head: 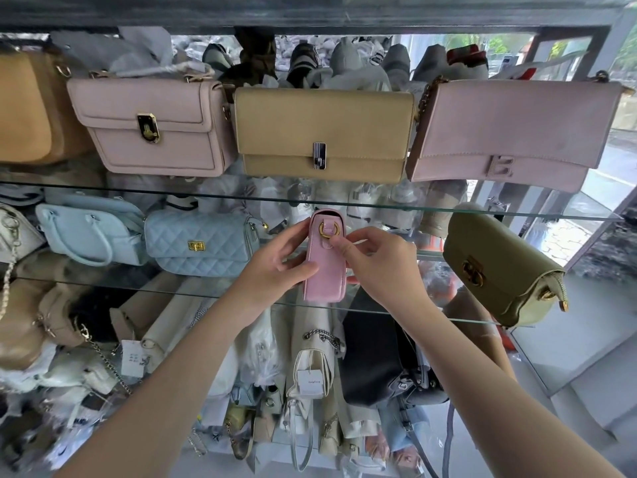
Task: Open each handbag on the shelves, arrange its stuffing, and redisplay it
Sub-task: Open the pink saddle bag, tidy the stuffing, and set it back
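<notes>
Between the two glass shelves, in the middle of the scene, a small pink handbag [325,257] is held end-on, its narrow side with a gold ring [328,231] turned toward the camera. The left hand [281,262] wraps the bag's left side, thumb lying across the near face and fingers curled behind. The right hand [370,257] closes on the bag from the right, thumb and forefinger pinching at the gold ring. The bag hangs in the air above the lower glass shelf [431,313], touching neither pane. To its left on that shelf sit a quilted blue bag [201,244] with a gold clasp and, farther left, a pale blue handled bag [88,231]. To the right, well apart, an olive green bag [501,270] stands tilted near the shelf's front edge. On the upper glass shelf [241,198] a row of closed bags faces front: a pink flap bag [151,127], a tan flap bag [325,134] and a mauve flap bag [510,134]. Below the shelves, many bags and wrappings lie heaped, several with white tags.
</notes>
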